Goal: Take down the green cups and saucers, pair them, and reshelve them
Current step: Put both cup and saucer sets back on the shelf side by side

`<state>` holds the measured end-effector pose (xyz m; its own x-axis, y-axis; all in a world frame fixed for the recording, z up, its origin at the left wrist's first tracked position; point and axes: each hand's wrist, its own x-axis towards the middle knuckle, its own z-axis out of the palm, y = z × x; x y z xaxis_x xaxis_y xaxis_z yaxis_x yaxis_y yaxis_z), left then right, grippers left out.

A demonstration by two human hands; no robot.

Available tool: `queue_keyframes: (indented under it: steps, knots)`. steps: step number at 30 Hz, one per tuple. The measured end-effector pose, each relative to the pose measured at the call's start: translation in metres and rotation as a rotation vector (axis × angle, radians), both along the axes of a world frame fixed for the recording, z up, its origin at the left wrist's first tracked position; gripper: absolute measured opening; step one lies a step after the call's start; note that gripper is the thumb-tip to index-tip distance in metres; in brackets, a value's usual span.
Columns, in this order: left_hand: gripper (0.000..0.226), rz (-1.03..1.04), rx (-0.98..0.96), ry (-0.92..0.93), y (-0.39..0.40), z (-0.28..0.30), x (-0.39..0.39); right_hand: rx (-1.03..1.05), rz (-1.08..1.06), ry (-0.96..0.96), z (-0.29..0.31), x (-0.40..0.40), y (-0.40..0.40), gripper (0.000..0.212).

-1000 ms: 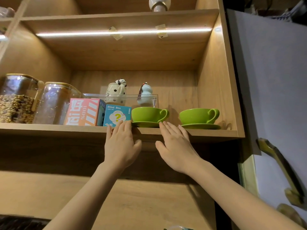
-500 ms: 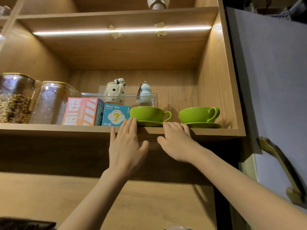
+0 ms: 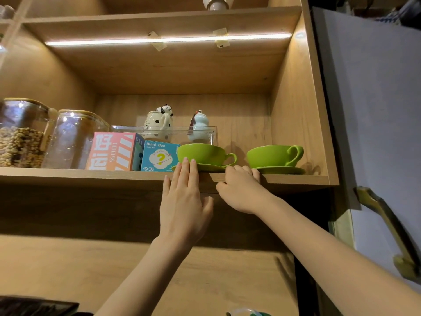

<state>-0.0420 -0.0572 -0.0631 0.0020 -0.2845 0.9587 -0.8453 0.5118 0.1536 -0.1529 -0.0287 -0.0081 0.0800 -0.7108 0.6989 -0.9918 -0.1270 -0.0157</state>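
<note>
Two green cups stand on green saucers on the lit wooden shelf (image 3: 68,175). The left cup (image 3: 205,153) rests on its saucer (image 3: 210,167) near the shelf's front edge, handle to the right. The right cup (image 3: 273,155) sits on its saucer (image 3: 282,170) by the cabinet's right wall. My left hand (image 3: 184,197) is flat, fingers together, fingertips touching the left cup's lower side and saucer rim. My right hand (image 3: 241,190) curls its fingers over the shelf edge between the two saucers, beside the left saucer's right rim; whether it touches it I cannot tell.
Left of the cups stand a blue "Blind Box" carton (image 3: 159,157), a pink striped box (image 3: 114,151) and two glass jars (image 3: 75,140). Behind them, a clear tray (image 3: 164,131) holds a spotted mug and a small pale figurine. The open cabinet door (image 3: 376,110) hangs at the right.
Both hands have risen toward the left cup and saucer. My left fingertips now reach the cup's side, and my right fingers have curled over the shelf edge.
</note>
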Motion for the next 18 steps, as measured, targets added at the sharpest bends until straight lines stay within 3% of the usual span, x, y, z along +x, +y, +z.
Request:
queue_keyframes:
  steps: [13,18]
  knots:
    - [0.075,0.012,0.034,-0.030,-0.003,-0.001,0.002,-0.030,-0.016,0.005,0.000,0.001,-0.006,0.043]
    - [0.072,-0.011,0.005,0.017,0.012,0.004,-0.006,-0.147,0.215,0.023,-0.011,-0.020,0.016,0.044]
